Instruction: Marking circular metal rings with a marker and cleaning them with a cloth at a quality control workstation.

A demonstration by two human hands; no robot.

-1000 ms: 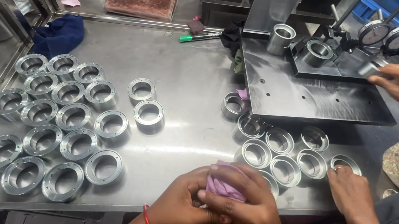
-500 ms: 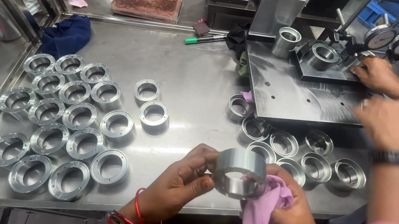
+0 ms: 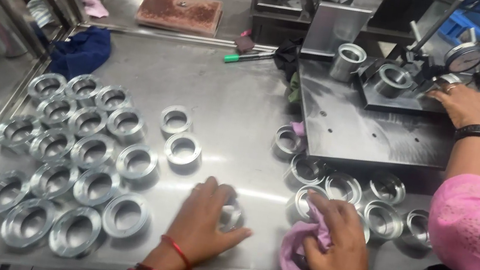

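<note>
Here the left hand (image 3: 204, 219) is cupping a machined steel ring (image 3: 232, 215) flat on the worktop (image 3: 237, 109), while the right hand (image 3: 334, 246), at three o'clock, is clutching a pink cloth (image 3: 296, 259) for wiping.

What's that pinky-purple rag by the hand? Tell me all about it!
The purple cloth is soft, crumpled fabric, bunched rather than spread flat. The right hand grips it, fingers pressing its top against a shiny metal ring on the steel table. Its lower part hangs near the table's front edge. Some of it is hidden under the hand.
</note>
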